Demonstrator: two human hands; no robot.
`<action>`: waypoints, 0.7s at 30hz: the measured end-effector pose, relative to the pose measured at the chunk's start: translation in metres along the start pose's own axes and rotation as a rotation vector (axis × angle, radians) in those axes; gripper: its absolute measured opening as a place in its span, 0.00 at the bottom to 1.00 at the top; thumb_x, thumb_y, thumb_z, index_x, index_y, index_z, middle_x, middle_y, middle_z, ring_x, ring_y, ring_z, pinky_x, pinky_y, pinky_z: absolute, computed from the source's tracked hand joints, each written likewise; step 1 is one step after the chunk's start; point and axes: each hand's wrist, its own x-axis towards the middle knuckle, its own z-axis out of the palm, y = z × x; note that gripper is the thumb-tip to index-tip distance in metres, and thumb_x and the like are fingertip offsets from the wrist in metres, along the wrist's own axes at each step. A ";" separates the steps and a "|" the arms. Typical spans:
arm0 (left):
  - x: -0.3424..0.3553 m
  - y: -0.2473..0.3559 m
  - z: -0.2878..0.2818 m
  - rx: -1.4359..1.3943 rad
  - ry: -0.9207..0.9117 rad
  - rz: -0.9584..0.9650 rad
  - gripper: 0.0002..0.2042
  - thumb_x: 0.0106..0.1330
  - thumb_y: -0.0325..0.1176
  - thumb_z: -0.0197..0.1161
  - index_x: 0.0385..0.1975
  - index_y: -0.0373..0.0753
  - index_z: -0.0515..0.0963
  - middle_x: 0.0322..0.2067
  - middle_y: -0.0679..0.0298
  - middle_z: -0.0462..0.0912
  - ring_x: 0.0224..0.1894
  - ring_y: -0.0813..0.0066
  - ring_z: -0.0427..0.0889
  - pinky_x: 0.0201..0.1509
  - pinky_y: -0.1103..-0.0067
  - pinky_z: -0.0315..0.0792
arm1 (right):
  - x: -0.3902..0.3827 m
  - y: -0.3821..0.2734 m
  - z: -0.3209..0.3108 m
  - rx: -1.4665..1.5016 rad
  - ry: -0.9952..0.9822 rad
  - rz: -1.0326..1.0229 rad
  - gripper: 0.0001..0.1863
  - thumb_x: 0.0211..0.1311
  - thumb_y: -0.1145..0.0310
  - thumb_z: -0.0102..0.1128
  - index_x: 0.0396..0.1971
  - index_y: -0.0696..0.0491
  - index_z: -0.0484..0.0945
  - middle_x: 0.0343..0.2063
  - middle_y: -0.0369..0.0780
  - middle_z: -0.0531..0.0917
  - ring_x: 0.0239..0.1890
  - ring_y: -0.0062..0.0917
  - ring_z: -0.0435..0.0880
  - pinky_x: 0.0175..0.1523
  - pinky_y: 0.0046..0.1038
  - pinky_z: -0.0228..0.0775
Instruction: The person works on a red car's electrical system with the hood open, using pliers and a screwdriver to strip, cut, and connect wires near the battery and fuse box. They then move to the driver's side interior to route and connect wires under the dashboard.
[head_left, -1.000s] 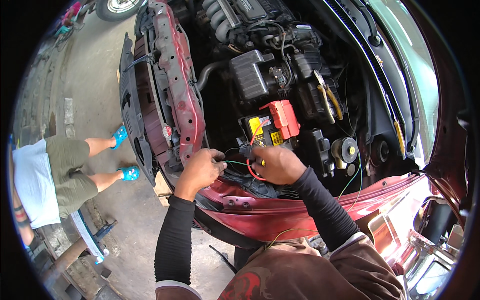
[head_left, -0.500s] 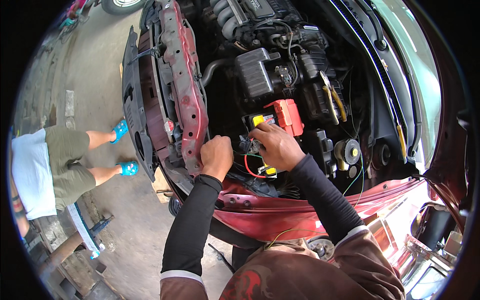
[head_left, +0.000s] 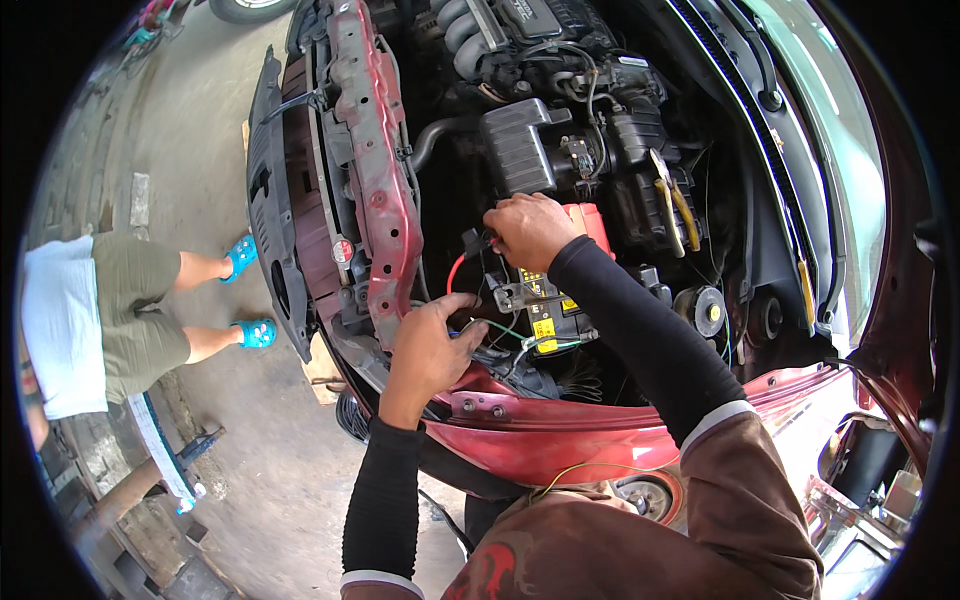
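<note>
With the right hand closed at the red cover on the battery, the left hand should pinch the wires clear of the terminal.

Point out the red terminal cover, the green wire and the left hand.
red cover (head_left: 598, 222), head view, its exposed right part beside the right hand.
green wire (head_left: 505, 329), head view, mid-run right of the fingers.
left hand (head_left: 428, 345), head view, back of the hand.

bright daylight, glare on the windshield; engine bay shadowed; sharp centre, fisheye bending and black vignette at edges.
</note>
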 end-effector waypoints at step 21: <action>0.074 -0.057 0.062 0.104 0.271 -0.285 0.19 0.73 0.46 0.63 0.41 0.32 0.83 0.40 0.43 0.88 0.45 0.38 0.86 0.49 0.54 0.77 | 0.042 0.031 -0.003 0.401 -0.167 0.039 0.13 0.54 0.74 0.70 0.41 0.54 0.85 0.31 0.43 0.89 0.38 0.37 0.90 0.46 0.36 0.79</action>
